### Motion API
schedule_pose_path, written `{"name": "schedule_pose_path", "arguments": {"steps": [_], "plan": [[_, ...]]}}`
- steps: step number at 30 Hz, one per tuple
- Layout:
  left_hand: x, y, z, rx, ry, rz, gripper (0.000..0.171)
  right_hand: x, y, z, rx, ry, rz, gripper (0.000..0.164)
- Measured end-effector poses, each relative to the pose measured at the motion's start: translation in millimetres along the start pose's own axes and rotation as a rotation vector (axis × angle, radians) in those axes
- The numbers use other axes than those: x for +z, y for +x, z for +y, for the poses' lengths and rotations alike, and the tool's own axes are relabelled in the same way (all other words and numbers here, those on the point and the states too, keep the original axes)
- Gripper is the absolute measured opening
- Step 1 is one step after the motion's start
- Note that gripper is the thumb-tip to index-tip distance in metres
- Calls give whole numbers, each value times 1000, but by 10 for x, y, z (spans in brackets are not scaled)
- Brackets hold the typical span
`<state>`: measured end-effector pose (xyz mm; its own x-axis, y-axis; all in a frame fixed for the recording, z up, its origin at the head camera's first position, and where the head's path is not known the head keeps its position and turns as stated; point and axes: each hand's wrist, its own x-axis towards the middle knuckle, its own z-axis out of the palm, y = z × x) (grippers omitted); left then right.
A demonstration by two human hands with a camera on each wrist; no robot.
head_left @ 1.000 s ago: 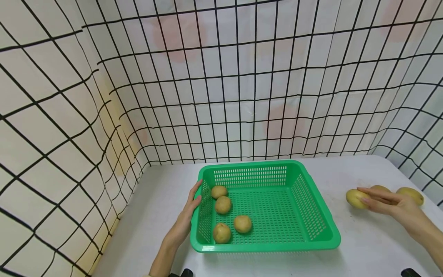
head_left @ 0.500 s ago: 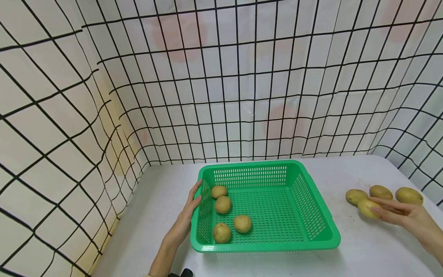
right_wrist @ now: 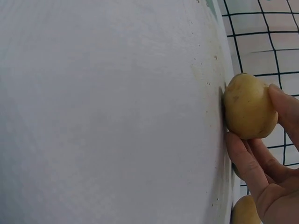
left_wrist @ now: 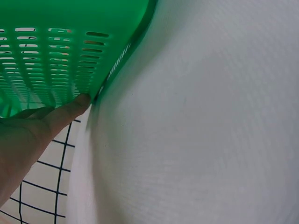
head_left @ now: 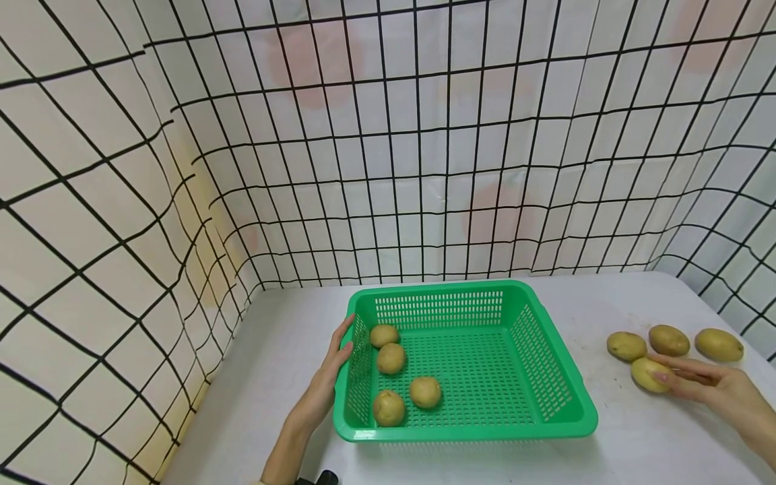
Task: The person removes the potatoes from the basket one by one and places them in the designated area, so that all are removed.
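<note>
In the head view, my right hand point(head_left: 718, 391) pinches a yellow potato point(head_left: 651, 375) between thumb and fingers, low at the white table on the right. The right wrist view shows that potato point(right_wrist: 250, 107) close up at the table surface. Just behind it lies a second potato point(head_left: 626, 346); two more, a middle potato point(head_left: 669, 340) and a far-right potato point(head_left: 719, 344), complete the row. My left hand point(head_left: 324, 384) rests along the left side of a green plastic basket point(head_left: 467, 432), its extended fingers against the outer slotted wall point(left_wrist: 56, 60).
Several potatoes point(head_left: 391, 359) lie in the basket's left half. Black grid netting point(head_left: 445, 175) over white sheeting stands behind and on both sides of the white table point(head_left: 267, 350).
My right hand has let go of the leftmost potato, which stays lying on the table, and now holds another, shifted slightly toward the front right. The left hand and basket have stayed put.
</note>
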<state>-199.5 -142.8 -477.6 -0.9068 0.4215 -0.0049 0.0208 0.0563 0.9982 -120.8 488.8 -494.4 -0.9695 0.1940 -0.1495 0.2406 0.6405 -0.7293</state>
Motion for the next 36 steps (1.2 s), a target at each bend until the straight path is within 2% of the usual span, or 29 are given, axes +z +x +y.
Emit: {"name": "schedule_pose_path", "arguments": {"steps": [5, 10, 13, 15, 22, 24, 27, 29, 31, 36], "plan": [[-6, -1, -8, 0, -7, -1, 52, 12, 17, 35, 4, 25, -1, 55], [-9, -6, -11, 1, -13, 0, 52, 4, 27, 38, 39, 33, -19, 55], [-9, -6, -10, -2, -6, 5, 53, 0, 28, 50, 76, 50, -36, 62], [-10, -7, -12, -5, -2, 7, 53, 1, 23, 66, 90, 45, -24, 66], [-17, -11, -18, -7, -6, 5, 53, -35, -32, 42, 34, 48, 68, 56], [-17, -11, -19, -7, -7, 4, 53, -67, -29, 2, 51, 66, 77, 55], [-12, -11, -15, -9, -9, 4, 53, -112, -19, -79, 26, 99, 118, 47], [-9, -9, -13, -8, -11, 3, 53, -145, -13, -154, -8, 124, 128, 47], [-5, -7, -10, -5, -10, 1, 52, -170, 6, -232, -38, 122, 135, 50], [4, -3, -2, 2, -13, 2, 52, -196, 61, -445, -30, 87, 115, 64]]}}
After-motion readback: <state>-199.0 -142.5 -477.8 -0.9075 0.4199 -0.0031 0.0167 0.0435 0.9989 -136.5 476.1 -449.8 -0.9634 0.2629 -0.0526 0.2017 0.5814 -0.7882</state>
